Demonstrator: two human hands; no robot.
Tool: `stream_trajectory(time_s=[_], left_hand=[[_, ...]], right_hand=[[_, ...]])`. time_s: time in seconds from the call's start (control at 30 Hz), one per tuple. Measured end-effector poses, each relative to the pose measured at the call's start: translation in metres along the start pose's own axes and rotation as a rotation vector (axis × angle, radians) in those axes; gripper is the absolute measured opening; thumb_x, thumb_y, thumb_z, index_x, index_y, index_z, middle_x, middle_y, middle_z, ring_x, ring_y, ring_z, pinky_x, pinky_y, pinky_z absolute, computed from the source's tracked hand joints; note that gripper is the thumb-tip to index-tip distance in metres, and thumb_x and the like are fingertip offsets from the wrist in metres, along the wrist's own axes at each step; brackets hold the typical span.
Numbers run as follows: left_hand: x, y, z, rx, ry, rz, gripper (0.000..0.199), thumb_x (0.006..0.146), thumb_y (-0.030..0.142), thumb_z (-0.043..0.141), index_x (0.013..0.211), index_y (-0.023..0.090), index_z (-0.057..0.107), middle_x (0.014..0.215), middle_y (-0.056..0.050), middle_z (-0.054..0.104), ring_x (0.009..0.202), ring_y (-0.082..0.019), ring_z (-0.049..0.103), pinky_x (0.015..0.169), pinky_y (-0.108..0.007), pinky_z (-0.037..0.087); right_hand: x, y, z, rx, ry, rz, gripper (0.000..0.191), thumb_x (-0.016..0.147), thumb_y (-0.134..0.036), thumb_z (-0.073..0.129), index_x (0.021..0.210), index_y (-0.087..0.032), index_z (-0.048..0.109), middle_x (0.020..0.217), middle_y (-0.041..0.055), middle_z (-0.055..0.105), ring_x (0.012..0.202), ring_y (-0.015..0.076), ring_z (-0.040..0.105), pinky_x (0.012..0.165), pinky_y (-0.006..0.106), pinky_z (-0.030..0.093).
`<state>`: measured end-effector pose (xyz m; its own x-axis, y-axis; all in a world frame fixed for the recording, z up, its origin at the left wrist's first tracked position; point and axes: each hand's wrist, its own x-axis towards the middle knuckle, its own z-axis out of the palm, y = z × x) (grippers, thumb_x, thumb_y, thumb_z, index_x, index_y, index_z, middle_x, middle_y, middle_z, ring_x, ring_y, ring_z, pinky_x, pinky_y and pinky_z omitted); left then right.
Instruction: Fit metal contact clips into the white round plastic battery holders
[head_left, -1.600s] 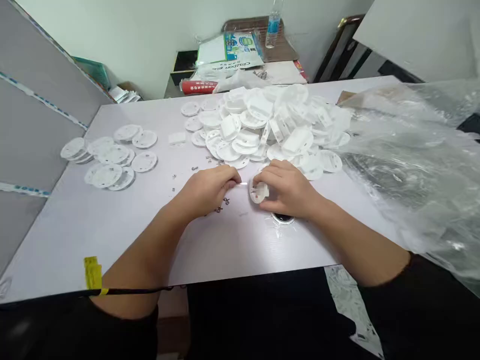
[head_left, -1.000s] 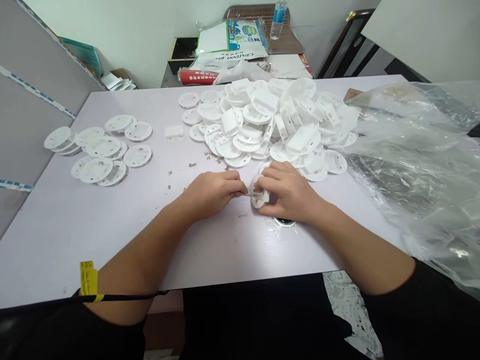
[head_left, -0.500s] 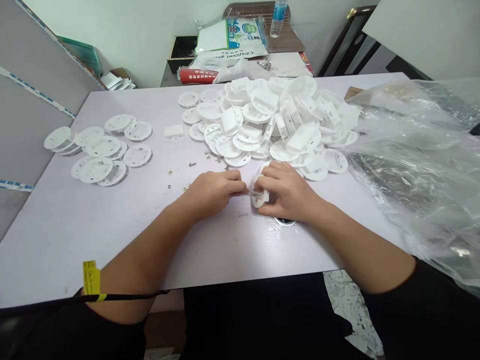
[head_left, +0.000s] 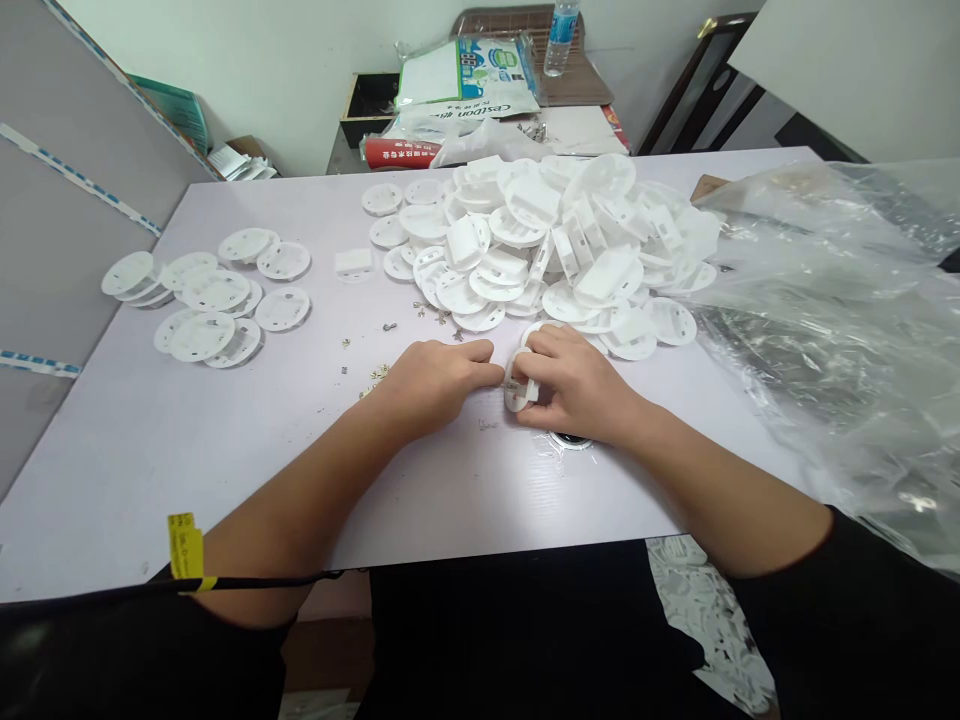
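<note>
My right hand point(head_left: 581, 385) grips a round white plastic part point(head_left: 516, 385), tilted on its edge, near the middle of the table point(head_left: 450, 490). From the left, my left hand point(head_left: 446, 385) reaches up to that part with thumb and index finger pinched together; what they hold, if anything, is too small to tell. Small metal pieces point(head_left: 381, 372) lie beside my left wrist. Behind both hands rises a big heap of white round parts point(head_left: 514, 215). A dark round object with a pale rim point(head_left: 571, 438) sits partly under my right hand.
Several white discs point(head_left: 214, 290) lie at the left. Clear plastic bags point(head_left: 840, 330) cover the right side. A black cable with a yellow tag point(head_left: 186, 548) crosses my left arm. Behind the table stand a bottle point(head_left: 561, 38) and packages point(head_left: 465, 75).
My left hand has shifted slightly right, its fingertips closer to the white part. My right hand keeps its grip. The camera view has moved a little.
</note>
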<state>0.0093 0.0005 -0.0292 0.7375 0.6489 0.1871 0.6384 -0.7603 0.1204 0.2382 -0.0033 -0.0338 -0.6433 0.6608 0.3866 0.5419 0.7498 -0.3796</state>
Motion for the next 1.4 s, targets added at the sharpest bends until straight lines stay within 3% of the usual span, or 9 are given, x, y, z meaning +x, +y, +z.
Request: stream_trajectory(time_s=[0.33, 0.57, 0.7, 0.87, 1.0, 1.1, 1.2, 1.33, 1.4], left_hand=[[0.004, 0.003, 0.003, 0.035, 0.009, 0.046, 0.034, 0.074, 0.002, 0.042, 0.085, 0.02, 0.068, 0.073, 0.0, 0.049, 0.05, -0.011, 0.014, 0.046, -0.029, 0.012], [0.006, 0.005, 0.003, 0.009, 0.006, 0.05, 0.036, 0.069, 0.0, 0.043, 0.084, 0.02, 0.069, 0.072, 0.001, 0.053, 0.05, -0.011, 0.017, 0.045, -0.029, 0.012], [0.003, 0.002, 0.002, -0.011, 0.011, 0.044, 0.041, 0.074, -0.001, 0.042, 0.089, 0.022, 0.073, 0.074, 0.001, 0.055, 0.052, -0.011, 0.025, 0.045, -0.028, 0.016], [-0.003, -0.007, -0.01, -0.356, 0.169, -0.038, 0.024, 0.095, 0.022, 0.056, 0.112, 0.022, 0.072, 0.09, -0.002, 0.062, 0.067, -0.01, 0.049, 0.059, -0.024, 0.039], [0.001, -0.005, -0.017, -0.693, 0.281, -0.088, 0.028, 0.088, 0.034, 0.072, 0.113, 0.021, 0.071, 0.096, -0.005, 0.06, 0.068, -0.01, 0.047, 0.061, -0.024, 0.044], [0.006, 0.001, -0.016, -0.801, 0.366, -0.095, 0.02, 0.087, 0.034, 0.073, 0.1, 0.019, 0.071, 0.091, -0.005, 0.059, 0.065, -0.009, 0.042, 0.06, -0.024, 0.042], [0.008, 0.005, -0.013, -0.912, 0.424, -0.122, 0.018, 0.087, 0.033, 0.074, 0.093, 0.018, 0.069, 0.088, -0.004, 0.061, 0.064, -0.009, 0.042, 0.058, -0.024, 0.04], [0.007, 0.009, -0.014, -1.115, 0.395, -0.205, 0.019, 0.084, 0.032, 0.076, 0.088, 0.016, 0.066, 0.079, -0.002, 0.062, 0.06, -0.007, 0.045, 0.054, -0.022, 0.038], [0.007, 0.01, -0.016, -1.216, 0.389, -0.253, 0.022, 0.084, 0.034, 0.077, 0.087, 0.015, 0.065, 0.077, -0.003, 0.062, 0.064, -0.009, 0.051, 0.055, -0.022, 0.042]], right_hand=[[0.0, 0.003, 0.004, 0.021, 0.019, -0.017, 0.017, 0.068, -0.018, 0.067, 0.068, -0.018, 0.05, 0.071, -0.0016, 0.034, 0.069, 0.0143, 0.035, 0.069, 0.03, 0.031], [0.002, 0.003, 0.004, 0.022, 0.034, -0.021, 0.019, 0.068, -0.018, 0.066, 0.068, -0.018, 0.048, 0.07, -0.0018, 0.034, 0.067, 0.0137, 0.034, 0.068, 0.029, 0.029], [0.001, 0.003, -0.002, -0.015, 0.002, -0.031, 0.015, 0.069, -0.02, 0.066, 0.071, -0.019, 0.051, 0.066, -0.0018, 0.041, 0.068, 0.0147, 0.037, 0.067, 0.03, 0.028], [-0.002, 0.002, -0.006, 0.118, 0.191, 0.02, 0.019, 0.067, -0.02, 0.068, 0.081, -0.02, 0.055, 0.074, -0.0001, 0.058, 0.072, 0.0169, 0.05, 0.07, 0.032, 0.035], [0.0, -0.003, -0.002, 0.496, 0.308, 0.273, 0.021, 0.078, -0.025, 0.068, 0.096, -0.021, 0.058, 0.09, 0.0019, 0.065, 0.072, 0.0152, 0.057, 0.068, 0.031, 0.044], [0.002, -0.008, 0.001, 0.744, 0.251, 0.358, 0.025, 0.089, -0.041, 0.066, 0.102, -0.021, 0.059, 0.089, 0.0027, 0.067, 0.067, 0.0137, 0.059, 0.062, 0.029, 0.045], [0.003, -0.011, 0.002, 0.896, 0.166, 0.386, 0.032, 0.095, -0.049, 0.061, 0.109, -0.02, 0.058, 0.086, 0.0046, 0.073, 0.076, 0.0174, 0.068, 0.066, 0.03, 0.048], [0.0, -0.011, 0.003, 0.899, 0.121, 0.398, 0.04, 0.099, -0.057, 0.052, 0.112, -0.02, 0.058, 0.07, 0.0019, 0.07, 0.064, 0.0168, 0.067, 0.06, 0.029, 0.048], [-0.001, -0.011, 0.002, 0.849, 0.09, 0.405, 0.042, 0.1, -0.059, 0.048, 0.102, -0.019, 0.06, 0.061, -0.0004, 0.064, 0.054, 0.0143, 0.063, 0.053, 0.026, 0.043]])
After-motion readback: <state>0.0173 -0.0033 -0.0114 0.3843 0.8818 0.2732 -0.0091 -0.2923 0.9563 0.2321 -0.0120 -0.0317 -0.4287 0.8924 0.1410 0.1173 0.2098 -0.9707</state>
